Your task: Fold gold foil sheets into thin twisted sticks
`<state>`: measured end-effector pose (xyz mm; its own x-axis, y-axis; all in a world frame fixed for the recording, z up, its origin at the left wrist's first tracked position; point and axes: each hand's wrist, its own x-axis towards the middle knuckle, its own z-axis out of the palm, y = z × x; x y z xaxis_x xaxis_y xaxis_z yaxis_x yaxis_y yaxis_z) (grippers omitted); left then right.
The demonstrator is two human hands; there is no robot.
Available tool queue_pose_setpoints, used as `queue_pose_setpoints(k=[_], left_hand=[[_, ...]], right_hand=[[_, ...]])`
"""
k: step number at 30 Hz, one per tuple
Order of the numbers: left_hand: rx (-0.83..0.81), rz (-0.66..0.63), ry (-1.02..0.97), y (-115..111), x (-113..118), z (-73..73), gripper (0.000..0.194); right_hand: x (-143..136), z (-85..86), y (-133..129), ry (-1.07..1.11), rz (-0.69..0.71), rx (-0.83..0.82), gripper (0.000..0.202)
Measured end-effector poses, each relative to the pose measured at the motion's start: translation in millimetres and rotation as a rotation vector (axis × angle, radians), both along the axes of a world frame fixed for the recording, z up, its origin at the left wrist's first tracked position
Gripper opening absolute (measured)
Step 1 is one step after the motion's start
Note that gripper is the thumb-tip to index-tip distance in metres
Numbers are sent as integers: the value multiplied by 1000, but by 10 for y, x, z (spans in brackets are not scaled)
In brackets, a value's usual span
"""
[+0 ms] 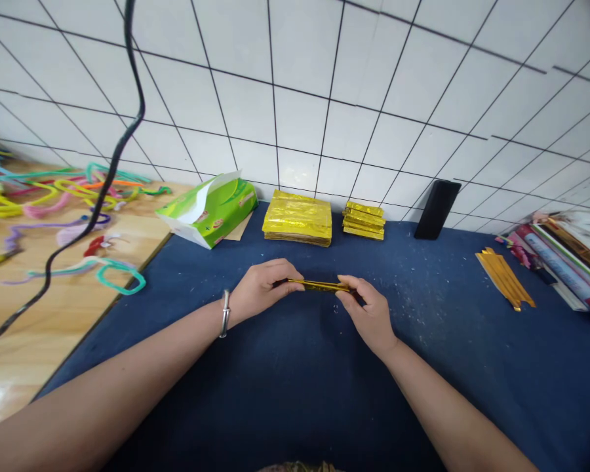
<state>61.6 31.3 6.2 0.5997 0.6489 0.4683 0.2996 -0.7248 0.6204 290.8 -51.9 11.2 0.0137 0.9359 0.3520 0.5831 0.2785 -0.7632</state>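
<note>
A narrow folded strip of gold foil paper is stretched level between my two hands, above the dark blue table cover. My left hand, with a silver bangle at the wrist, pinches its left end between thumb and fingers. At the other end, my right hand grips it the same way. Behind the hands lies a thick stack of gold foil paper sheets. To the right of that stack sits a small pile of folded gold strips.
A green tissue packet lies at the back left. A black phone-like slab leans on the tiled wall. More folded gold strips and books are at right. A black cable crosses over colourful pipe cleaners.
</note>
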Motion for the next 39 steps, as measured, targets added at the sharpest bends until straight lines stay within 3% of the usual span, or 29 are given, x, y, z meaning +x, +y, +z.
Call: queue_pose_setpoints(k=[6, 16, 24, 29, 39], left_hand=[[12, 0, 31, 7, -4, -23, 14], [160, -11, 193, 10, -35, 20, 16], [474, -55, 422, -65, -421, 71, 22], [418, -168, 601, -312, -702, 82, 25], [301, -75, 669, -644, -726, 64, 35]], right_hand=[[6, -24, 18, -47, 67, 61, 14], [15, -71, 36, -260, 92, 129, 15], [-76, -49, 3, -546, 320, 302, 23], [-237, 22, -73, -708, 535, 326, 26], [-362, 74, -193, -904, 516, 282, 31]])
